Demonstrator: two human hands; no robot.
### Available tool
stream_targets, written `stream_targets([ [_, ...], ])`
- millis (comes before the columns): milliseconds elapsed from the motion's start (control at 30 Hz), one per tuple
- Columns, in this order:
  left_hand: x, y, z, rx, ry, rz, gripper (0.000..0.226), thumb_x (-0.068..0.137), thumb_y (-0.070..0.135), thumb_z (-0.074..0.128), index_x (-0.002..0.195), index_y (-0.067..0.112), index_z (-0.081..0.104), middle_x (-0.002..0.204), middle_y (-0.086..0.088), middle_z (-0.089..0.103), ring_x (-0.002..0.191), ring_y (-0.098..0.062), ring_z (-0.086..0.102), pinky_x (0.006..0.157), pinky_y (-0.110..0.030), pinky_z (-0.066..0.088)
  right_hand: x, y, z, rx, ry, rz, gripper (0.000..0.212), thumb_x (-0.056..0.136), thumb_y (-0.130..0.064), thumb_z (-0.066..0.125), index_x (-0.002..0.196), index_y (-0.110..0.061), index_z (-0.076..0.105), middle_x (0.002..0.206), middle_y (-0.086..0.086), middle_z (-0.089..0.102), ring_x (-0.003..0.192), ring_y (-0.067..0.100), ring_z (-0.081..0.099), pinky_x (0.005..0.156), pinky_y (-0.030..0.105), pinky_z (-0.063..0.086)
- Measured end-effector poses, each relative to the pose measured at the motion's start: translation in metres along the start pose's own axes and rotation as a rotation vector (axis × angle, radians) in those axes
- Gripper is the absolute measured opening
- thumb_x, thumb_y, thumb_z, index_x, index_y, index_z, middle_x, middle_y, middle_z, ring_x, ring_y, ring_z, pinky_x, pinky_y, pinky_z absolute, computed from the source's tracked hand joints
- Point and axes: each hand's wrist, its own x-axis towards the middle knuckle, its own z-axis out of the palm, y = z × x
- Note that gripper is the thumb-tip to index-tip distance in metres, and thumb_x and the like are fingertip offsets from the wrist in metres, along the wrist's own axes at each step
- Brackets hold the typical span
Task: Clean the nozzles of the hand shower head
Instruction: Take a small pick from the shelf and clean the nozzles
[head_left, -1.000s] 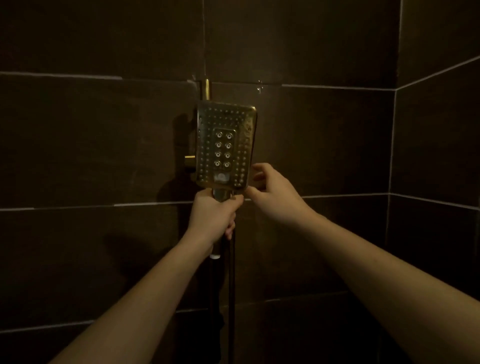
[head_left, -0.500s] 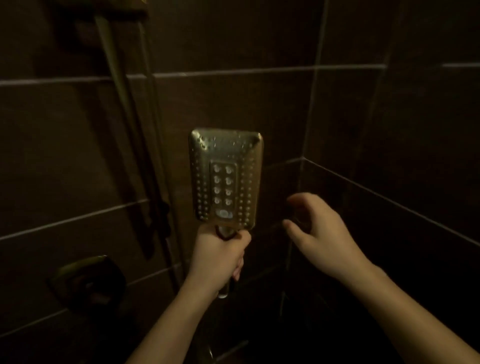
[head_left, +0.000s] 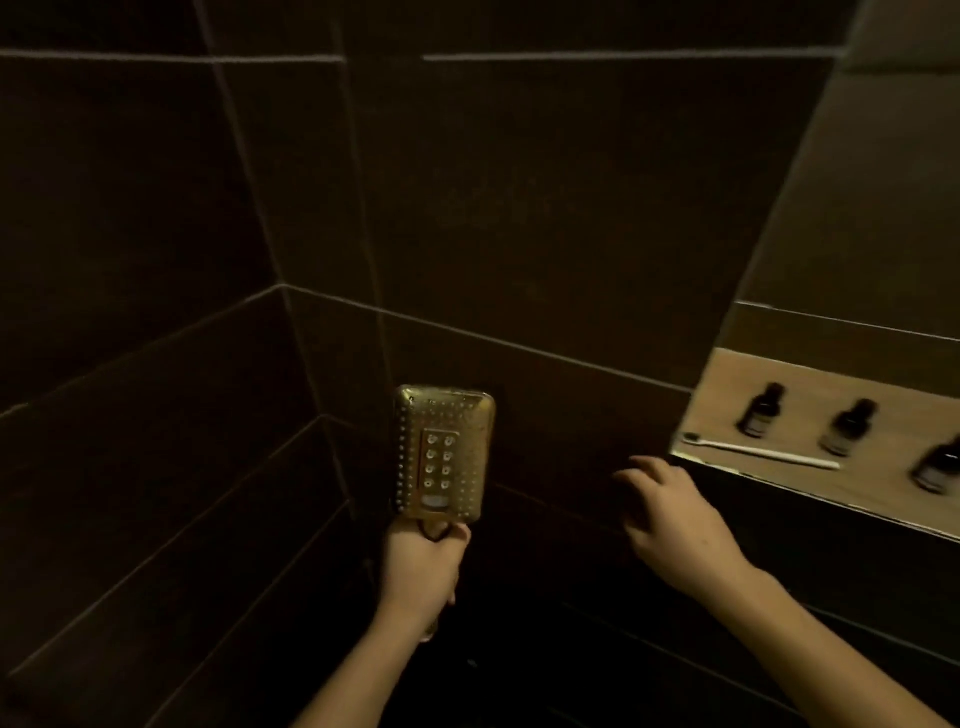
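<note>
A gold, rectangular hand shower head stands upright low in the middle of the view, its dotted nozzle face turned toward me. My left hand grips its handle just below the head. My right hand hovers to the right with fingers spread and nothing in it, just short of the lower left corner of a lit wall niche. A white toothbrush lies flat on the niche shelf, a short way right of my fingertips.
Dark brown wall tiles meet in a corner behind the shower head. Three small dark bottles stand in a row on the niche shelf behind the toothbrush. The lighting is very dim.
The shower head came off its wall rail in my left hand and the view swung right. The niche with the toothbrush came into sight, and my right hand moved toward it.
</note>
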Motion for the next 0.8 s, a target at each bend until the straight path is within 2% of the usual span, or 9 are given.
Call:
stream_targets([
  [100, 0.004, 0.009, 0.038, 0.004, -0.118, -0.004, 0.025, 0.093, -0.001, 0.065, 0.073, 0.012, 0.058, 0.041, 0.005, 0.047, 0.033, -0.011, 0.044, 0.033, -0.026, 0.037, 0.0, 0.053, -0.019, -0.061, 0.11, 0.13, 0.043, 0.079, -0.023, 0.071, 0.121, -0.022, 0.059, 0.121, 0.0, 0.056, 0.113, 0.021, 0.053, 0.087, 0.035, 0.051],
  [167, 0.003, 0.015, 0.057, -0.002, -0.19, -0.006, 0.02, 0.094, 0.0, 0.065, 0.077, 0.01, 0.061, 0.041, 0.005, 0.048, 0.034, -0.01, 0.045, 0.033, -0.025, 0.038, -0.002, 0.083, -0.03, -0.07, 0.199, 0.179, 0.03, 0.082, -0.022, 0.07, 0.11, -0.023, 0.061, 0.108, -0.002, 0.058, 0.101, 0.019, 0.057, 0.078, 0.031, 0.052],
  [233, 0.003, 0.02, 0.072, -0.006, -0.243, -0.009, 0.013, 0.095, 0.003, 0.066, 0.083, 0.007, 0.063, 0.042, 0.005, 0.049, 0.035, -0.01, 0.047, 0.035, -0.025, 0.039, -0.002, 0.107, -0.038, -0.095, 0.276, 0.199, 0.027, 0.083, -0.022, 0.071, 0.108, -0.023, 0.06, 0.105, -0.003, 0.057, 0.097, 0.016, 0.057, 0.075, 0.026, 0.049],
  [333, 0.004, 0.025, 0.084, 0.008, -0.299, 0.0, 0.013, 0.096, 0.006, 0.066, 0.084, 0.004, 0.062, 0.044, 0.003, 0.049, 0.035, -0.012, 0.047, 0.035, -0.025, 0.04, 0.004, 0.13, -0.047, -0.157, 0.33, 0.18, 0.031, 0.086, -0.025, 0.068, 0.115, -0.021, 0.059, 0.111, 0.0, 0.056, 0.101, 0.017, 0.053, 0.079, 0.029, 0.048],
  [433, 0.01, 0.03, 0.089, 0.067, -0.366, -0.041, 0.017, 0.096, 0.01, 0.067, 0.08, 0.006, 0.062, 0.045, 0.002, 0.051, 0.035, -0.012, 0.048, 0.036, -0.025, 0.041, 0.014, 0.138, -0.055, -0.286, 0.241, 0.12, 0.037, 0.093, -0.028, 0.06, 0.129, -0.023, 0.057, 0.126, 0.003, 0.055, 0.113, 0.021, 0.048, 0.09, 0.035, 0.046],
  [533, 0.022, 0.029, 0.085, 0.201, -0.416, -0.07, 0.021, 0.093, 0.011, 0.066, 0.073, 0.009, 0.06, 0.045, 0.0, 0.052, 0.035, -0.014, 0.048, 0.038, -0.025, 0.041, 0.027, 0.135, -0.058, -0.387, 0.104, 0.03, 0.039, 0.092, -0.034, 0.061, 0.131, -0.029, 0.057, 0.132, 0.0, 0.051, 0.12, 0.02, 0.045, 0.096, 0.036, 0.042],
  [667, 0.035, 0.026, 0.073, 0.257, -0.44, -0.099, 0.011, 0.093, 0.014, 0.065, 0.085, 0.009, 0.058, 0.047, 0.001, 0.055, 0.037, -0.013, 0.05, 0.038, -0.027, 0.041, 0.042, 0.123, -0.061, -0.437, 0.04, -0.04, 0.03, 0.095, -0.038, 0.057, 0.123, -0.027, 0.057, 0.125, -0.002, 0.055, 0.111, 0.016, 0.048, 0.093, 0.032, 0.042],
  [800, 0.034, 0.024, 0.048, 0.245, -0.47, -0.15, 0.02, 0.093, 0.019, 0.07, 0.102, 0.01, 0.055, 0.052, 0.001, 0.06, 0.041, -0.014, 0.054, 0.039, -0.026, 0.043, 0.041, 0.107, -0.06, -0.593, -0.042, -0.036, 0.044, 0.094, -0.027, 0.06, 0.135, -0.022, 0.048, 0.138, 0.001, 0.05, 0.125, 0.019, 0.046, 0.102, 0.035, 0.039],
])
